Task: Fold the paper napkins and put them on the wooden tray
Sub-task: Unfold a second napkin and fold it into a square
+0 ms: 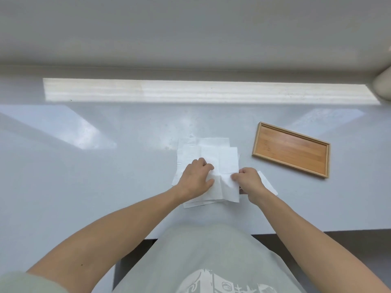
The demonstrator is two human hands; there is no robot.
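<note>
White paper napkins [208, 151] piled on tabletop [105, 176], top sheet pinched between left hand [195, 177] and right hand [249, 181] for creasing; wooden tray [291, 150] bare, near, awaiting folds.

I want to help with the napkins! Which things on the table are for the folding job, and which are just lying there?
For the job:
- paper napkins, a loose white pile
- wooden tray, nothing in it, to the right of the pile
- left hand and right hand, both pinching the top napkin

Just there:
- pale rounded object at the far right edge, cut off, can't tell what it is
- the table itself
</note>
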